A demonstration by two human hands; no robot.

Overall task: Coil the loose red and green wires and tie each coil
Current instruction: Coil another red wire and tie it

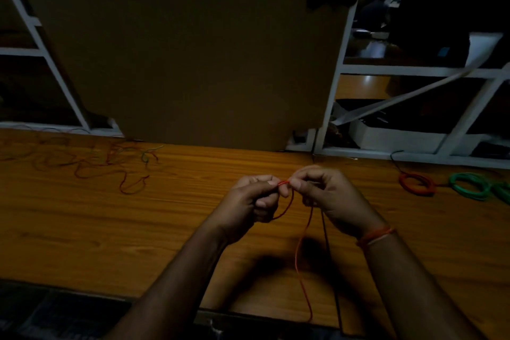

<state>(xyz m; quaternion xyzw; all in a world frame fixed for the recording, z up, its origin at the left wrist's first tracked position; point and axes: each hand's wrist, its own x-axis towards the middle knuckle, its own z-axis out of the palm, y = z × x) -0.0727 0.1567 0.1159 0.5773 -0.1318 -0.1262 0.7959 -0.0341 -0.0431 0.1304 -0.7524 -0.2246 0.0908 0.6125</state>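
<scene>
A dim room; the wooden table [165, 215] carries loose wires [91, 163] at its far left edge, and a red coil [416, 184] and green coil [469, 186] at its far right. Above the middle, the left hand [248, 207] and right hand [328, 199] pinch a red wire [299, 251] between closed fingertips, its tail trailing over the near edge.

Count at that moment: 2 hands in frame, left hand [248, 201] and right hand [328, 196], both pinching 1 red wire [299, 251]. Finished coils on the table [138, 229]: 1 red coil [416, 183], at least 2 green coils [469, 186], second cut by frame edge. 1 loose tangle [82, 160] of red and green wires, strand count not readable. 1 wrist thread [376, 234].
</scene>
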